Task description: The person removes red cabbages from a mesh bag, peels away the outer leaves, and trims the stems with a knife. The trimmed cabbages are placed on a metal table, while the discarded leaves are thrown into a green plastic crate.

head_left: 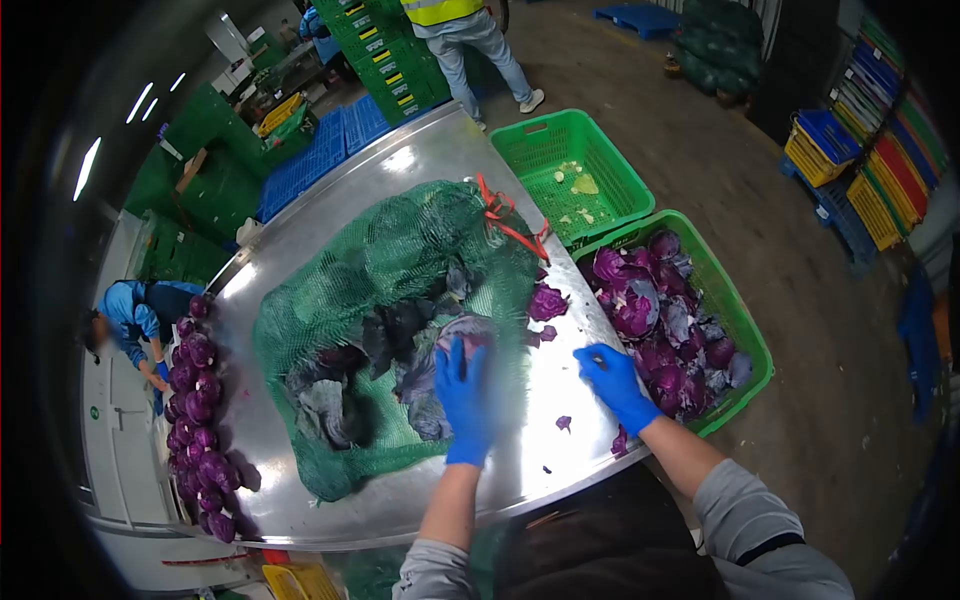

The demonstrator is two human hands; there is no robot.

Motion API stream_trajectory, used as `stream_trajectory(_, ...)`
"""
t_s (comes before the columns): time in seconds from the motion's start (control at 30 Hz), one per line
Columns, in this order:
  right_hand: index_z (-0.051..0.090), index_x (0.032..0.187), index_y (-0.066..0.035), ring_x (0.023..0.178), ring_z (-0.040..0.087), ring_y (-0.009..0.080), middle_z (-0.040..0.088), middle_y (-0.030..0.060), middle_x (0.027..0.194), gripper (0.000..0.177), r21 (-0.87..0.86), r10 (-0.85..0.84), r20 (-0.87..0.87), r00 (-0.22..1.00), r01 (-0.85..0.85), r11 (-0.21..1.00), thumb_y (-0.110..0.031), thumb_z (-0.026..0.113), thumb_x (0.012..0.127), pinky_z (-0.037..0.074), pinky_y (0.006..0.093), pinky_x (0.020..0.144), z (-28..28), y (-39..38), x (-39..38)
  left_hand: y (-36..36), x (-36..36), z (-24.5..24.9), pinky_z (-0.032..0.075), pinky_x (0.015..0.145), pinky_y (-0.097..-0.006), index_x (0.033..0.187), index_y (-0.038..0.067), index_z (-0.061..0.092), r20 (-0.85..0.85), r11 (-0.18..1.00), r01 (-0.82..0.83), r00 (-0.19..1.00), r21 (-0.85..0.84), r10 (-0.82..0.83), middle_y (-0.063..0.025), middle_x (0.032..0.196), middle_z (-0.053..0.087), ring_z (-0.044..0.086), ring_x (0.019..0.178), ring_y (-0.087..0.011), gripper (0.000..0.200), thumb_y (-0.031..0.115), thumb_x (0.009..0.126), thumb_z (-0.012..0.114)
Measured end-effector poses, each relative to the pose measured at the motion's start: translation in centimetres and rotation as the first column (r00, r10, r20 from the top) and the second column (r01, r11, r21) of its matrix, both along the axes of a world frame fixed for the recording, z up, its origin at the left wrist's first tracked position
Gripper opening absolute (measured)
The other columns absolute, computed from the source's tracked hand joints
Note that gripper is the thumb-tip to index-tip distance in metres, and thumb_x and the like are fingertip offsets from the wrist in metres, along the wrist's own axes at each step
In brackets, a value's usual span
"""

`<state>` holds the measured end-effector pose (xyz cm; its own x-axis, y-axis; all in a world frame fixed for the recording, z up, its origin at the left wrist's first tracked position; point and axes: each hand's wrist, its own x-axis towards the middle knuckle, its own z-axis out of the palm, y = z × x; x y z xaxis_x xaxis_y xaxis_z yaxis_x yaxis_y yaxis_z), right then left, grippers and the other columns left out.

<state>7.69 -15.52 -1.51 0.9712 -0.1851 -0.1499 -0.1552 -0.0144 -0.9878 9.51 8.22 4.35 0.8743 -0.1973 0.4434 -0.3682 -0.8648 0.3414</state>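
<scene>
My left hand, in a blue glove, has its fingers stretched out against a purple cabbage. That cabbage lies with other dark-leaved cabbages at the opening of a green mesh sack, spread on a metal table. More heads bulge inside the sack. A red tie hangs at its far end. My right hand, also gloved in blue, is over the table's right edge with fingers apart and nothing in them. Beside it stands a green crate full of purple cabbage leaves.
Trimmed purple cabbages are piled along the table's left end, where a co-worker in blue bends over. Another green crate holds a few pale scraps. Loose leaf pieces lie on the table. A person in a yellow vest stands beyond.
</scene>
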Motion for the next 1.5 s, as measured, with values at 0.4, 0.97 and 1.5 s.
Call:
stream_trajectory(0.4, 0.043, 0.133, -0.012, 0.102, 0.059, 0.0281, 0.059, 0.0161, 0.116, 0.073, -0.32, 0.698, -0.057, 0.714, -0.675, 0.665, -0.049, 0.067, 0.075, 0.045, 0.0346, 0.089, 8.8, 9.4, 7.7, -0.6, -7.4, -1.5, 0.038, 0.098, -0.0385, 0.129, 0.005, 0.04, -0.541, -0.023, -0.543, 0.832, -0.839, 0.12, -0.0126, 0.128, 0.045, 0.045, 0.117, -0.0257, 0.054, 0.017, 0.082, 0.063)
stream_trajectory(0.97, 0.038, 0.132, -0.005, 0.06, 0.048, 0.0011, 0.054, 0.0039, 0.109, 0.07, 0.209, 0.097, 0.213, 0.972, -0.143, 0.967, -0.007, 0.075, 0.073, 0.039, 0.0173, 0.049, 6.3, 3.2, -9.3, -3.4, -10.6, 6.1, 0.034, 0.099, -0.033, 0.139, 0.003, 0.027, -0.318, 0.364, -0.229, 0.925, -0.903, -0.207, -0.0132, 0.139, 0.034, 0.035, 0.126, -0.0222, 0.078, 0.015, 0.073, 0.066)
stream_trajectory(1.5, 0.052, 0.11, -0.006, 0.048, 0.058, 0.0173, 0.06, 0.0114, 0.074, 0.03, -0.285, 0.35, -0.33, 0.877, -0.446, 0.849, -0.028, 0.05, 0.089, 0.049, 0.0293, 0.046, 6.6, -4.7, -6.6, -7.8, -3.1, 0.5, 0.033, 0.103, -0.0422, 0.133, 0.006, 0.031, -0.407, 0.923, 0.172, 0.859, -0.344, -0.311, -0.0227, 0.133, 0.029, 0.034, 0.122, -0.0377, 0.103, 0.041, 0.052, 0.083)
